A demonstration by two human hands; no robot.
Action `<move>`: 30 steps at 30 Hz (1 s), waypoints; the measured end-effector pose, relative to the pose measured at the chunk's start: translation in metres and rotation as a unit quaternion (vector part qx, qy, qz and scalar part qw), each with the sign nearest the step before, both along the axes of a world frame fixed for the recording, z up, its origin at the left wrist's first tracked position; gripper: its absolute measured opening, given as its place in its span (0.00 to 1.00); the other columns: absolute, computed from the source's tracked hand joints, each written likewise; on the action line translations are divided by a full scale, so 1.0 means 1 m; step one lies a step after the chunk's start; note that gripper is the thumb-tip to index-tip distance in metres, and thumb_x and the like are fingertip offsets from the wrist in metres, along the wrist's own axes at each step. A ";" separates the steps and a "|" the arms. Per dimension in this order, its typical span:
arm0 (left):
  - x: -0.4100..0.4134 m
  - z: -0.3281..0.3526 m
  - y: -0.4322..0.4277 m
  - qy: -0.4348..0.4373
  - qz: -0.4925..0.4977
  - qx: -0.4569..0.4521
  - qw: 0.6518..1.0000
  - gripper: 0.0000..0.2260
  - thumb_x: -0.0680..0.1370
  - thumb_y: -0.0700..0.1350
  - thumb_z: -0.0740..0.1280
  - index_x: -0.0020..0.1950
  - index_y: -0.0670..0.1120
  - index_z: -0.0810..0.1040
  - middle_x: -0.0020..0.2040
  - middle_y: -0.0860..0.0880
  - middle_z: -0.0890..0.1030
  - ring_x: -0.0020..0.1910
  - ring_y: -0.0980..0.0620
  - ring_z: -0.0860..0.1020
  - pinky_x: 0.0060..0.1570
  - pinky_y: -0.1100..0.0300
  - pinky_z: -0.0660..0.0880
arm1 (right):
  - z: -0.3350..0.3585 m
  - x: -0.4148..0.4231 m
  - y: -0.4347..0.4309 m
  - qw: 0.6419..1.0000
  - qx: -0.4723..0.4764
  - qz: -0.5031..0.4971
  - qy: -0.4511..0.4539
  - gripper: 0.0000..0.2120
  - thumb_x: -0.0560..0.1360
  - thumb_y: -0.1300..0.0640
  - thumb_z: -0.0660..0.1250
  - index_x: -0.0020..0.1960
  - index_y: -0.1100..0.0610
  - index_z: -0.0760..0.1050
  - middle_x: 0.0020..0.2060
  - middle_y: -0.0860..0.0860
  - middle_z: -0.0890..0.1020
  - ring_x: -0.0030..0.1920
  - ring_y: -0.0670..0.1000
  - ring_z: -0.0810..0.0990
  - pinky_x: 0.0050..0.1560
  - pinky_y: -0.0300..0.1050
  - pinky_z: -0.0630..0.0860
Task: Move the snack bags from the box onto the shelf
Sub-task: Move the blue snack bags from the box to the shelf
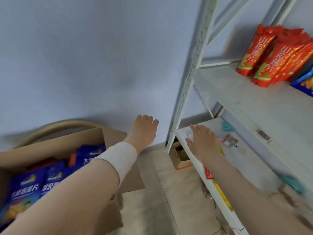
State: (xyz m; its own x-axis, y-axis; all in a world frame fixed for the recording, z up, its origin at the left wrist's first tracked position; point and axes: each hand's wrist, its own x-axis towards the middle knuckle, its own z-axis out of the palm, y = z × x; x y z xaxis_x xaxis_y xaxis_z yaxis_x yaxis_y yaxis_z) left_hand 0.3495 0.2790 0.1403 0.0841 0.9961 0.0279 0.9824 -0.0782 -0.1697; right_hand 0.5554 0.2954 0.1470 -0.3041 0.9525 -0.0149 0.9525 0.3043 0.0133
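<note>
While both arms reach forward, neither hand holds anything. Left hand (pixel 144 131), a pale band at its wrist, hangs in the air before the wall with fingers loosely curled and empty, beyond the far corner of the cardboard box (pixel 94 138). Right hand (pixel 202 141) lies spread, palm down, fingers wide, over the front edge of the lower shelf (pixel 254 160); contact cannot be confirmed. Blue snack bags (pixel 25 189) stand packed in the box at lower left, with some red packaging among them. Red snack bags (pixel 269 58) stand upright in a row on the upper shelf (pixel 237 92), a blue bag (pixel 304 83) just beside them at the frame edge.
</note>
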 end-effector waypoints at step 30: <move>-0.428 -0.308 -0.287 -0.343 0.612 -0.181 0.689 0.29 0.79 0.51 0.60 0.76 0.43 0.54 0.75 0.40 0.58 0.73 0.40 0.59 0.69 0.48 0.61 | -0.311 -0.380 -0.093 0.931 -0.350 -0.099 0.042 0.29 0.79 0.43 0.52 0.77 0.50 0.50 0.73 0.59 0.55 0.72 0.61 0.58 0.68 0.57 0.62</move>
State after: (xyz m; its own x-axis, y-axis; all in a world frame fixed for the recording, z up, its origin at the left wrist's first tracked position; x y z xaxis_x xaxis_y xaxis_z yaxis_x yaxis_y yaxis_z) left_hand -0.0785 -0.0076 -0.1675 -0.7345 0.2618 -0.6261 0.1899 0.9650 0.1809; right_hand 0.1751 0.2026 -0.1643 -0.1516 0.7567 -0.6360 0.9794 0.0284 -0.1997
